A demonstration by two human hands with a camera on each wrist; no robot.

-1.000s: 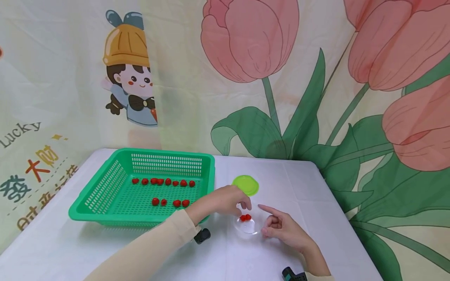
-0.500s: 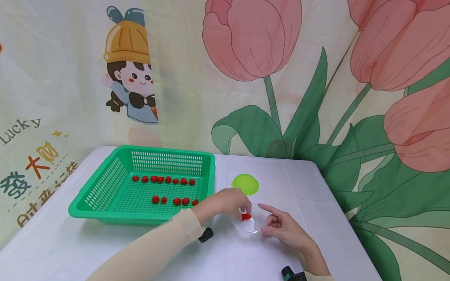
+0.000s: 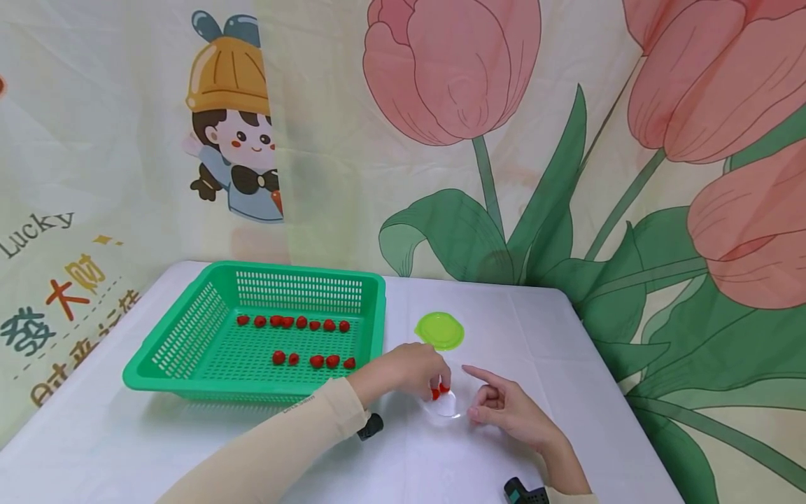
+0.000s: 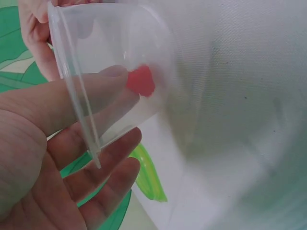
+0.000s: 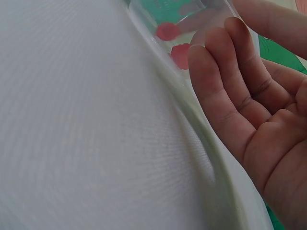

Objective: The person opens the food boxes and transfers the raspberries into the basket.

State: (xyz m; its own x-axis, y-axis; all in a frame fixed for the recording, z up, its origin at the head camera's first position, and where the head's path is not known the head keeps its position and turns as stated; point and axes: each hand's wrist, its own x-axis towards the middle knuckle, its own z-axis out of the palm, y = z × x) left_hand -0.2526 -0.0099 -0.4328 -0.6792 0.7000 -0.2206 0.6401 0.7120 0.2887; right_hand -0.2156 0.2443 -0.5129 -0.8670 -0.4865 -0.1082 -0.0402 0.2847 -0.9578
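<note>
A clear plastic cup (image 3: 449, 406) stands on the table between my hands. My left hand (image 3: 412, 369) reaches down into it from the left. In the left wrist view, thumb and index finger pinch a red raspberry (image 4: 143, 80) near the cup's bottom, while the other fingers stay outside the wall. Two raspberries show through the cup in the right wrist view, a bumpy one (image 5: 181, 56) nearest the fingers. My right hand (image 3: 511, 414) holds the cup's right side, its index finger extended by the rim and the other fingers curled against the wall.
Left of the cup stands a green perforated basket (image 3: 252, 394) with two rows of raspberries (image 3: 301, 322) on its floor. A bright green round lid (image 3: 440, 331) lies on the white-covered table (image 3: 535, 336) behind the cup. A printed curtain (image 3: 327, 140) hangs behind.
My left hand has sunk slightly lower into the cup, its fingers now at the raspberries. Its arm has shifted right, uncovering another raspberry in the basket. The right hand keeps its place.
</note>
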